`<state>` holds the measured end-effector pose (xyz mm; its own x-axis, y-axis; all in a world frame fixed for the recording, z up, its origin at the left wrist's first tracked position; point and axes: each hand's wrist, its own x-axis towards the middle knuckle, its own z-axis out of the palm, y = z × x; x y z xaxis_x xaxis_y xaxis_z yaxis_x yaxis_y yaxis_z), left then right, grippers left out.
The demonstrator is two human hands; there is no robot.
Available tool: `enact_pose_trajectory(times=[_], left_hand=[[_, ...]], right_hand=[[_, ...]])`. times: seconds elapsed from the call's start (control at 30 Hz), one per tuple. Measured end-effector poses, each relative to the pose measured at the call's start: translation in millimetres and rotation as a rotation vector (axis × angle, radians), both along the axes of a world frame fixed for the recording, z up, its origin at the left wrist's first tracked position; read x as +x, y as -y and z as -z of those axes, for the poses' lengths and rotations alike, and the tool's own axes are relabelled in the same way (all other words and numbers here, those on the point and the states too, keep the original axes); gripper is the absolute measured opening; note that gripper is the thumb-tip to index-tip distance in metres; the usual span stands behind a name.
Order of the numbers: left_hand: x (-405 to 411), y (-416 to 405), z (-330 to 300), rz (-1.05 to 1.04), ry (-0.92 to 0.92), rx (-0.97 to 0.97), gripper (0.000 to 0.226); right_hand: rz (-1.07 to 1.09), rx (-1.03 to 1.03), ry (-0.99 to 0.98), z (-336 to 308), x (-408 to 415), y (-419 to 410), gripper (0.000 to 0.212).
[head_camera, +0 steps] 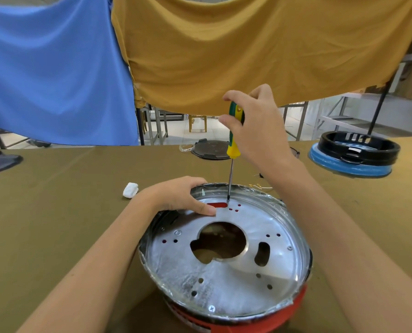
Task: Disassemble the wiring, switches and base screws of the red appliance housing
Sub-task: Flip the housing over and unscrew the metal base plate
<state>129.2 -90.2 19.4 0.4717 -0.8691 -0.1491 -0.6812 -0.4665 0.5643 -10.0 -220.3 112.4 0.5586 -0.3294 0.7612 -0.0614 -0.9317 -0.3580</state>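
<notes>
The red appliance housing lies upside down at the table's near edge, its silver metal base plate facing up with a large centre hole and several small holes. A few screws sit in the plate. My right hand grips a green and yellow screwdriver held upright, its tip at the plate's far rim beside a red slot. My left hand rests on the far left rim, thumb pressed flat on the plate.
A white crumpled wad lies left of the housing. A dark round lid sits at the far table edge. A black ring on a blue disc stands far right. Blue and mustard cloths hang behind.
</notes>
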Motion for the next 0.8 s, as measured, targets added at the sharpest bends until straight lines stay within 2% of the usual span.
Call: enact_pose_trajectory(times=[0.13, 0.23, 0.33, 0.43, 0.5, 0.63, 0.73, 0.8], left_hand=[[-1.5, -0.2, -1.2, -0.012, 0.009, -0.001, 0.066], [-1.5, -0.9, -0.9, -0.011, 0.001, -0.002, 0.062], [-1.8, -0.1, -1.5, -0.004, 0.013, 0.001, 0.065], [-1.2, -0.4, -1.4, -0.002, 0.015, 0.003, 0.055], [-1.0, 0.0, -1.7, 0.003, 0.004, -0.001, 0.051], [0.2, -0.7, 0.2, -0.008, 0.004, -0.004, 0.075], [0.4, -0.5, -0.1, -0.006, -0.005, 0.0, 0.069], [-0.5, -0.8, -0.7, -0.003, -0.001, -0.001, 0.066]], right_hand=[[-0.103, 0.078, -0.023, -3.8, -3.4, 3.7, 0.045], [-0.189, 0.141, -0.07, -4.8, -4.4, 6.6, 0.035], [-0.19, 0.112, -0.057, 0.2, -3.3, 3.1, 0.027], [-0.131, 0.05, -0.034, 4.2, -1.5, -0.9, 0.038], [-0.101, 0.037, -0.01, 3.2, -1.3, -0.7, 0.037], [-0.122, 0.052, -0.061, 0.5, -0.2, 1.9, 0.042], [-0.172, 0.103, -0.061, 1.2, 0.3, 1.5, 0.036], [-0.16, 0.068, -0.063, 2.7, 0.8, -0.1, 0.03]])
